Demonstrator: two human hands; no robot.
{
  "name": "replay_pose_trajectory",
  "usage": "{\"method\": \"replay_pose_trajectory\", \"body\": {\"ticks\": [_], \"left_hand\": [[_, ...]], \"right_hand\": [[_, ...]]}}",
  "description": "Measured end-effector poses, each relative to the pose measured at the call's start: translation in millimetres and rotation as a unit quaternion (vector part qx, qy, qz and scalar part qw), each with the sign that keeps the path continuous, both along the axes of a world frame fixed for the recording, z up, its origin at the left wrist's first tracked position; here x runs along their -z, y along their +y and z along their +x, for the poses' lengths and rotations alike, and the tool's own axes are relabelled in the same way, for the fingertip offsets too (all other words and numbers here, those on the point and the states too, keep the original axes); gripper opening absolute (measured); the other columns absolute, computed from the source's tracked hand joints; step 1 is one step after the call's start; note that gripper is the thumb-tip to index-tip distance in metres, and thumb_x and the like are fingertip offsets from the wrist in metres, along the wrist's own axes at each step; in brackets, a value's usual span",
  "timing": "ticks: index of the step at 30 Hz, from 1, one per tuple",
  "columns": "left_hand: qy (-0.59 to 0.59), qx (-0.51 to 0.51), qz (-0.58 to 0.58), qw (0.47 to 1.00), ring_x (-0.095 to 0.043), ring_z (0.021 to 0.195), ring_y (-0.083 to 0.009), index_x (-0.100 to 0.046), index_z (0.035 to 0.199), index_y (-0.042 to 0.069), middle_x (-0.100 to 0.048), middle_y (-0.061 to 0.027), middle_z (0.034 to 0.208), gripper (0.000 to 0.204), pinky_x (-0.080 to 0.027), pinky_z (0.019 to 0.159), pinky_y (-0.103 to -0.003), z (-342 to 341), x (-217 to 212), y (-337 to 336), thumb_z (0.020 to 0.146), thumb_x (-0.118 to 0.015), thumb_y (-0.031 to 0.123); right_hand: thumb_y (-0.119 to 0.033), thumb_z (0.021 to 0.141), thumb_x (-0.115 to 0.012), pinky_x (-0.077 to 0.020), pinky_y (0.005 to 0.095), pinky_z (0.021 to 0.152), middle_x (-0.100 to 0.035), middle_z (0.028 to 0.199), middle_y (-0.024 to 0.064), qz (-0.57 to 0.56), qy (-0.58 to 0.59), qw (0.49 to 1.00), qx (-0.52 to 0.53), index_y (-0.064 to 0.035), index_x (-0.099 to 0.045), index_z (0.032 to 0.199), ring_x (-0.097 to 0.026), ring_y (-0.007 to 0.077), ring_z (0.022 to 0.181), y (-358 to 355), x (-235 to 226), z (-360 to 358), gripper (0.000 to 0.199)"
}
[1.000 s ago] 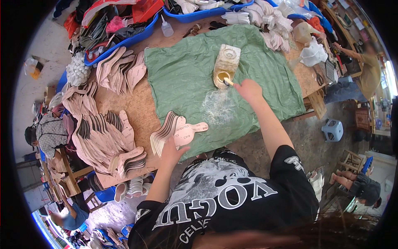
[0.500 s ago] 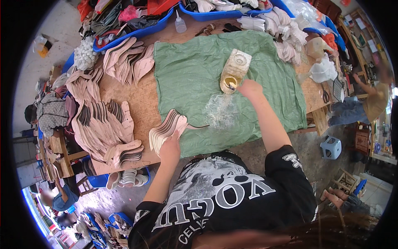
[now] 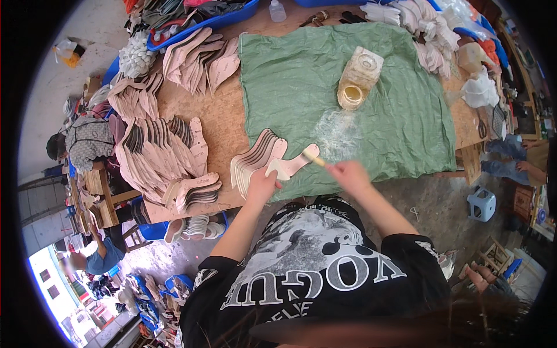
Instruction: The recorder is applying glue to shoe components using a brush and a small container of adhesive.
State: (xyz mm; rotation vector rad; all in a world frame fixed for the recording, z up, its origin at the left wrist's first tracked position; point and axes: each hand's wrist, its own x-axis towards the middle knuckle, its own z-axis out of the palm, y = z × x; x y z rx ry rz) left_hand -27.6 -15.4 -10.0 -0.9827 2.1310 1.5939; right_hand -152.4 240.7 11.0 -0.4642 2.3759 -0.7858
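My left hand (image 3: 264, 186) pinches a pink shoe insole (image 3: 300, 160) with a pale heel part, over the near edge of a green plastic sheet (image 3: 290, 75). Beneath and left of that hand, a fanned stack of insoles (image 3: 252, 155) overlaps the sheet's edge. My right hand (image 3: 350, 176) is closed round a brush (image 3: 315, 158) with a yellowish handle; its slightly blurred bristle end lies at the insole's rounded tip. Farther off on the sheet rests a stained glue container (image 3: 358, 75) with a round opening. Whitish dried smears (image 3: 337, 134) mark the sheet between container and brush.
Piles of insoles (image 3: 159, 153) cover the table's left side. Blue tubs (image 3: 203, 24) line the far edge near a squeeze bottle (image 3: 277, 10). White bundles (image 3: 432, 29) lie far right. A blue stool (image 3: 481, 204) stands on the floor; other people sit or stand either side.
My right hand has brought the brush from the container's opening down to the insole. My left hand now holds one insole out rightward from the stack. The view has shifted.
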Motion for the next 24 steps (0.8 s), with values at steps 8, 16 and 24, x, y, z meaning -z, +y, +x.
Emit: {"method": "replay_pose_trajectory", "body": {"ticks": [8,16,24], "left_hand": [[-0.001,-0.092,0.13,0.987,-0.048,0.043,-0.0092,-0.062,0.094,-0.002,-0.062,-0.0102,0.061,0.022,-0.037,0.04,-0.024,-4.3,-3.5,-2.7,0.087,-0.051,0.016],[-0.01,-0.067,0.113,0.991,-0.044,0.041,-0.0081,-0.06,0.096,-0.003,-0.058,-0.0076,0.059,0.02,-0.032,0.036,-0.022,-3.2,-4.1,-2.4,0.088,-0.051,0.014],[-0.015,-0.001,0.009,1.0,-0.053,0.046,-0.0151,-0.063,0.081,-0.003,-0.062,-0.0086,0.056,0.022,-0.041,0.047,-0.032,-2.0,0.9,-9.8,0.081,-0.051,0.015]], "right_hand": [[-0.049,0.086,-0.056,-0.0403,0.0445,0.049,-0.055,0.056,0.0157,-0.047,0.021,0.999,-0.001,-0.0044,-0.06,0.061,-0.054,0.0346,0.052,-19.5,47.6,84.1,0.051],[-0.049,0.086,-0.054,-0.0453,0.0461,0.054,-0.06,0.061,0.0151,0.07,0.085,0.993,0.034,-0.0056,-0.063,0.065,-0.06,0.0353,0.06,-2.1,54.1,57.4,0.049],[-0.047,0.085,-0.055,-0.0462,0.0465,0.056,-0.06,0.063,0.0153,0.138,0.113,0.984,0.032,-0.0055,-0.063,0.066,-0.062,0.0345,0.065,3.5,74.2,12.3,0.046]]}}
